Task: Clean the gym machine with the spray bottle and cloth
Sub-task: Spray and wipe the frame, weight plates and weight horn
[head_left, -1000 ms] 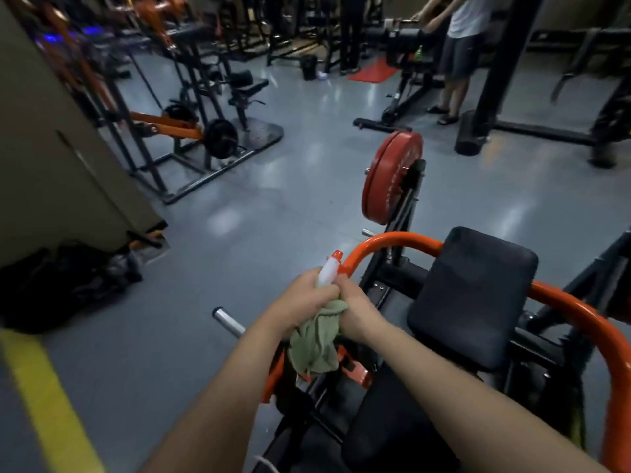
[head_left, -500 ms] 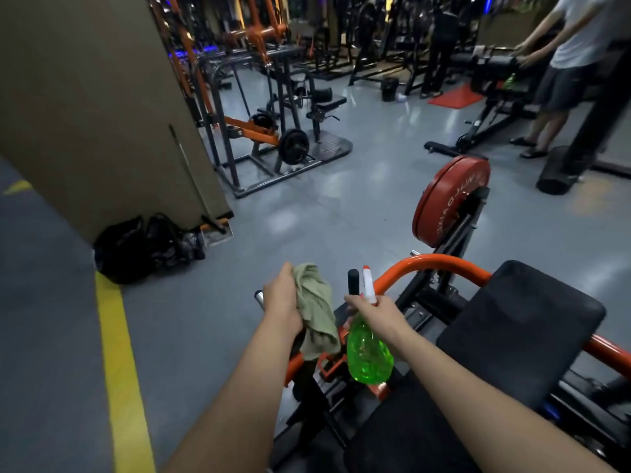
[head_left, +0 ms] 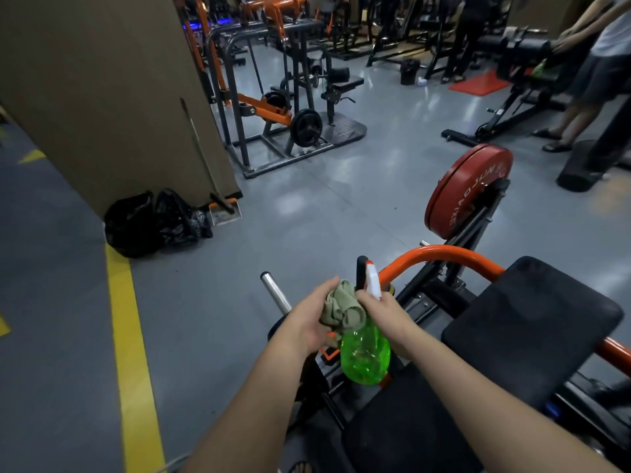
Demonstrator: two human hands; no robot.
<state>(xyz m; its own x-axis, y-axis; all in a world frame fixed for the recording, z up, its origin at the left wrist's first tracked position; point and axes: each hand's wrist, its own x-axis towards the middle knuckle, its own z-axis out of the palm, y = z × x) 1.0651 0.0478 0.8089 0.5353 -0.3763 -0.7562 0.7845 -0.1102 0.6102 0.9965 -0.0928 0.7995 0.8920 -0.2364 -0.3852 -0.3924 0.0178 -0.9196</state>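
Open grey floor (head_left: 211,319) extends left as far as the black bags (head_left: 153,220). The chrome peg (head_left: 275,291) projects into that space. Ahead, the orange bar (head_left: 444,256) and red weight plate (head_left: 467,189) obstruct; the black pad (head_left: 532,322) closes the right side.

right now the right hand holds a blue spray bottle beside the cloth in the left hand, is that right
No, the spray bottle is green, not blue. The head view shows the right hand holding it beside the cloth in the left hand.

Dim gym: glossy grey floor (head_left: 307,206), yellow stripe (head_left: 131,336), tan pillar (head_left: 102,97).
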